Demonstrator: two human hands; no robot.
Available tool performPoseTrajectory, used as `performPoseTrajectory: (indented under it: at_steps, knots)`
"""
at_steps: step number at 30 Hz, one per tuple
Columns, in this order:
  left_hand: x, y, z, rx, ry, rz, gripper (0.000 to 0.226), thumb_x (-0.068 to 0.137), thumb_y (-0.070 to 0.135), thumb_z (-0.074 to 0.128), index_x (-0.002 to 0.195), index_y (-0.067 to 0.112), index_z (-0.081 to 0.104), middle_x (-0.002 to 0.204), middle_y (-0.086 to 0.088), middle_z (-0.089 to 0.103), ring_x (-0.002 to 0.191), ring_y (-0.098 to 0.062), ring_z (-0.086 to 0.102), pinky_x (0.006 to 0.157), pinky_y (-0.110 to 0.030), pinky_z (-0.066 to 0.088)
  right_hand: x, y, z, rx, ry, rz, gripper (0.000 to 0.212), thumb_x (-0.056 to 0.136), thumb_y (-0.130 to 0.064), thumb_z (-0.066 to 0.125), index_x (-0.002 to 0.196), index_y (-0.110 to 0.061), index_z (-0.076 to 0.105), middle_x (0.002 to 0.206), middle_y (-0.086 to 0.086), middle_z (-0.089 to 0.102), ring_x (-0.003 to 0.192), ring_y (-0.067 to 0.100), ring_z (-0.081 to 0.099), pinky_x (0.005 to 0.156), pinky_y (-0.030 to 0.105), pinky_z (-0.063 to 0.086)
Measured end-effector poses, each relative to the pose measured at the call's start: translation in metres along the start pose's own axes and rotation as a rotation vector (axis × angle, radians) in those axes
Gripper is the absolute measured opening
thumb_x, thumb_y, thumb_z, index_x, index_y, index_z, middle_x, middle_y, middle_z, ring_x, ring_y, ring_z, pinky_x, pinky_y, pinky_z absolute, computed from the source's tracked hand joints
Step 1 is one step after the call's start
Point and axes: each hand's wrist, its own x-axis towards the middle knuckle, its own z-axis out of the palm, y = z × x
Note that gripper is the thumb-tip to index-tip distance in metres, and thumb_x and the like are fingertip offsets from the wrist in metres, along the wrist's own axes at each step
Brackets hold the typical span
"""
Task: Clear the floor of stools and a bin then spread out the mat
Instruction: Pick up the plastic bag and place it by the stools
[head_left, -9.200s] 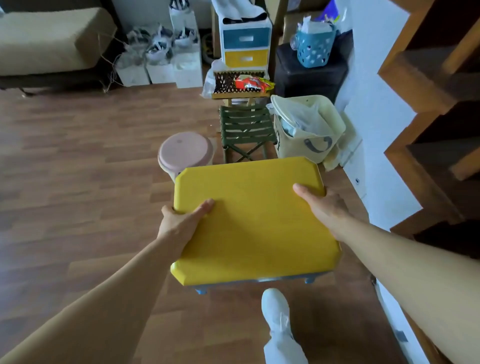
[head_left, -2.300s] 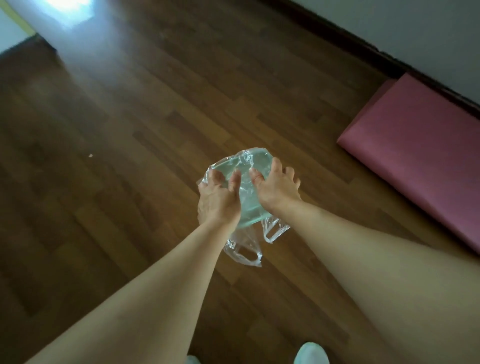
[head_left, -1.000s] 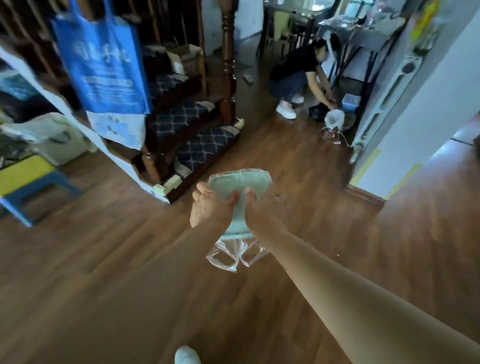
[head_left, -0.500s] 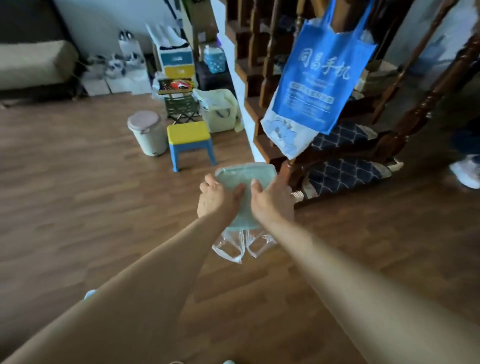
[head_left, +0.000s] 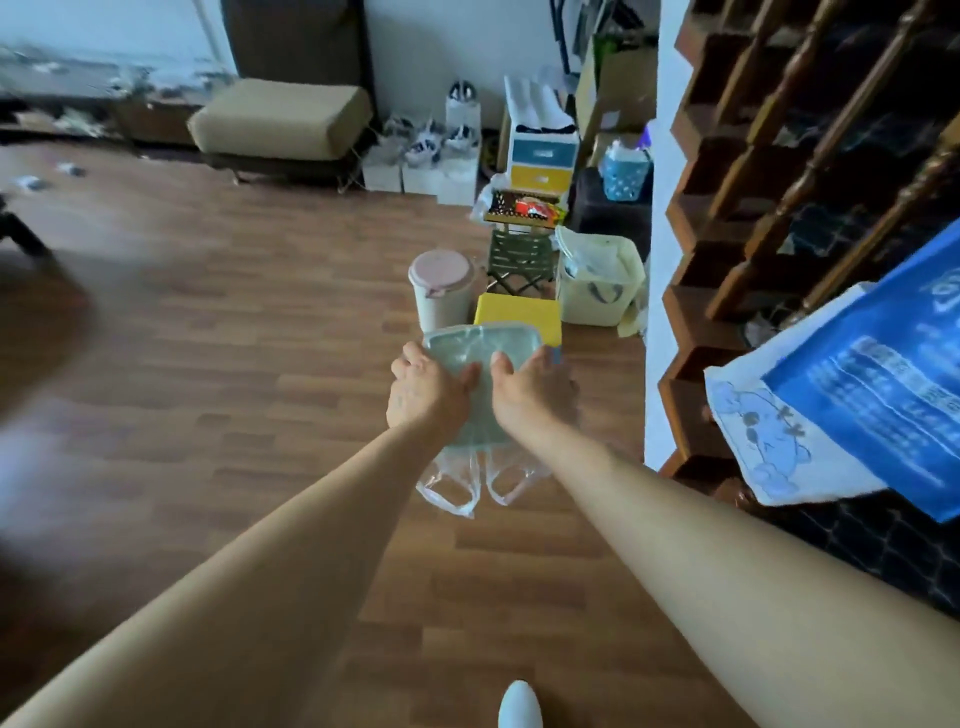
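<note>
I carry a small pale green bin (head_left: 480, 358) at waist height in front of me, with its clear plastic liner (head_left: 457, 486) hanging below it. My left hand (head_left: 423, 392) grips its left side and my right hand (head_left: 535, 389) grips its right side, both thumbs lying on top. Just beyond the bin stands the yellow-topped stool (head_left: 517, 312) on the wooden floor. To its left is a round cream bin with a pink lid (head_left: 441, 293). Behind it a green folding stool (head_left: 519, 254) carries a tray. No mat is in sight.
A cream basket (head_left: 597, 280) stands by the white wall on the right. A wooden staircase (head_left: 779, 156) with a blue bag (head_left: 857, 389) hanging from it fills the right side. A sofa (head_left: 280, 119), shoe boxes and a drawer unit (head_left: 543, 156) line the far wall.
The view has swung left, so the yellow stool and pink-lidded bin now lie straight ahead and closer. Both hands keep the same hold on the green bin.
</note>
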Motion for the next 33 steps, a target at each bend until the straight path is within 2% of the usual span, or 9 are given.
performPoseTrajectory:
  at_steps: [6, 11, 17, 27, 33]
  knots:
    - [0.105, 0.01, -0.003, -0.018, 0.04, -0.124, 0.068, 0.08, 0.054, 0.059, 0.122, 0.007, 0.035, 0.127, -0.015, 0.045, 0.113, -0.038, 0.052, 0.086, -0.042, 0.042, 0.09, -0.064, 0.024, -0.06, -0.107, -0.057, 0.064, 0.094, -0.051, 0.029, 0.141, -0.007, 0.027, 0.137, 0.025, 0.041, 0.126, 0.039, 0.04, 0.098, 0.044, 0.036]
    - [0.204, 0.01, -0.007, -0.01, 0.039, -0.149, 0.069, 0.081, 0.054, 0.059, 0.124, 0.007, 0.033, 0.128, -0.015, 0.043, 0.114, -0.038, 0.051, 0.087, -0.043, 0.042, 0.163, -0.12, 0.054, -0.122, -0.148, -0.079, 0.064, 0.095, -0.051, 0.026, 0.142, -0.008, 0.026, 0.14, 0.019, 0.039, 0.127, 0.035, 0.039, 0.098, 0.043, 0.034]
    - [0.336, 0.013, -0.007, 0.024, -0.003, -0.135, 0.07, 0.082, 0.054, 0.058, 0.127, 0.008, 0.032, 0.129, -0.014, 0.043, 0.116, -0.036, 0.051, 0.087, -0.043, 0.042, 0.269, -0.187, 0.105, -0.022, -0.181, 0.035, 0.064, 0.095, -0.051, 0.027, 0.144, -0.011, 0.024, 0.141, 0.019, 0.036, 0.128, 0.036, 0.037, 0.101, 0.045, 0.031]
    - [0.531, 0.027, 0.049, 0.136, -0.129, -0.094, 0.061, 0.084, 0.048, 0.058, 0.123, 0.008, 0.034, 0.127, -0.013, 0.043, 0.114, -0.035, 0.05, 0.087, -0.043, 0.042, 0.453, -0.234, 0.187, 0.016, -0.209, 0.163, 0.06, 0.096, -0.046, 0.031, 0.142, -0.008, 0.024, 0.144, 0.018, 0.034, 0.129, 0.035, 0.032, 0.1, 0.044, 0.031]
    - [0.624, -0.019, 0.111, 0.174, -0.183, -0.09, 0.064, 0.084, 0.048, 0.058, 0.126, 0.007, 0.033, 0.125, -0.014, 0.043, 0.111, -0.036, 0.052, 0.085, -0.041, 0.042, 0.537, -0.226, 0.273, -0.075, -0.246, 0.198, 0.063, 0.095, -0.046, 0.031, 0.146, -0.01, 0.019, 0.143, 0.016, 0.036, 0.129, 0.035, 0.033, 0.1, 0.045, 0.033]
